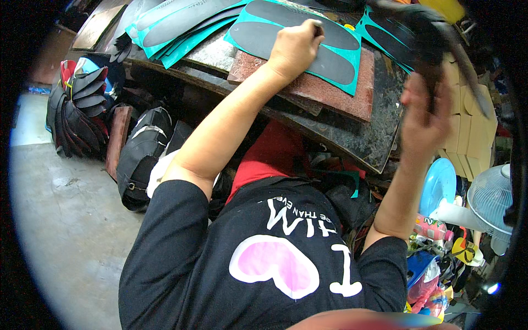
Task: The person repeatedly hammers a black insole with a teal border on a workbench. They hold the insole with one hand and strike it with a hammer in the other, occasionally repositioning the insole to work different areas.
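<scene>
My left hand (297, 49) is closed in a fist over a teal sheet with dark grey, sole-shaped panels (330, 71). A small pale tip and a dark bit show at its fingers; what it grips is mostly hidden. The sheet lies on a reddish-brown speckled board (352, 104) on the worktable. Raised to the right of the board, my right hand (426, 113) is smeared by motion. It is closed around a dark tool (434, 47), whose kind is too blurred to tell.
More teal-and-grey sheets (181, 27) are stacked at the left of the dark worktable (385, 137). A bundle of dark sole-shaped pieces (80, 113) and a black bag (144, 148) stand at left. On the right are a fan (492, 192), a pink bottle (432, 227) and yellowish boxes (467, 126).
</scene>
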Demonstrator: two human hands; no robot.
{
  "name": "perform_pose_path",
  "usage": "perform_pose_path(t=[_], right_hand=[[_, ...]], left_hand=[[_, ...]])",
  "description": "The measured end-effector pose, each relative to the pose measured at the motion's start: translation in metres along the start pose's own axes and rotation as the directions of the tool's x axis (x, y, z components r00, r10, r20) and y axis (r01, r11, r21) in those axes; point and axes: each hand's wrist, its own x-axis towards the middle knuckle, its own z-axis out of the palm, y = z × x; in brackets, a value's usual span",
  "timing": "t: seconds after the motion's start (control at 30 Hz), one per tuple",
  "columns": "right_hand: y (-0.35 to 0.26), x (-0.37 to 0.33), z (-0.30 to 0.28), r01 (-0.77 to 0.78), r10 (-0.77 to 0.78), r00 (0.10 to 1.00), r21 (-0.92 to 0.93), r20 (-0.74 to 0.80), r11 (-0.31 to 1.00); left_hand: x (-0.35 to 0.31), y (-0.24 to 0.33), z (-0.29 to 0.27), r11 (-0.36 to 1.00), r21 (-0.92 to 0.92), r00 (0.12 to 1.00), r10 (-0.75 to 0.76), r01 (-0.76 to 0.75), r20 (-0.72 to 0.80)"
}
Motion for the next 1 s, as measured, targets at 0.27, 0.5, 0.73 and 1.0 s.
perform_pose_path(t=[0.27,0.5,0.73,1.0], right_hand=[[0.042,-0.026,0.000,-0.335,0.393,0.876,-0.231,0.280,0.913],[0.000,0.005,-0.022,-0.227,0.227,0.974,0.199,0.021,0.953],[0.043,-0.036,0.011,-0.430,0.502,0.793,-0.268,0.344,0.862],[0.065,-0.058,0.006,-0.504,0.607,0.690,-0.340,0.395,0.794]], left_hand=[[0.002,-0.012,0.009,0.702,-0.574,0.873,-0.486,0.422,0.048],[-0.002,-0.005,0.008,0.997,-0.065,0.998,-0.042,0.045,0.051],[0.002,0.003,0.008,0.989,-0.052,0.987,-0.139,0.135,-0.084],[0.012,-0.013,-0.018,0.200,-0.593,0.617,-0.081,0.780,0.783]])
